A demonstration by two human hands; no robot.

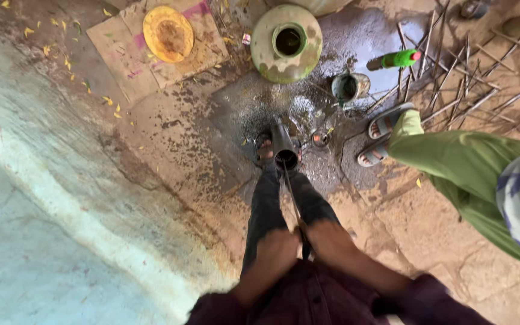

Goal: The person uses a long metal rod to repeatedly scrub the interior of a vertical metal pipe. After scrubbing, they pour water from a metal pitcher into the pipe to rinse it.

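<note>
Gripping a thin rod, left hand and right hand are both clenched on its upper end; it runs straight down-forward into the pipe between the feet.

both hands low, close together: l hand & r hand fisted.

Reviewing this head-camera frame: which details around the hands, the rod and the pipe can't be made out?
- Head view: the grip of the left hand and right hand on the thin rod is motion-blurred; fingers indistinct.
- Inside of the dark pipe: its mouth is in shadow.
- The person's feet: mostly covered by the pipe.
- The co-worker in green trousers: cut off by the right edge.
- Contents of the clay pot: dark opening.
</note>
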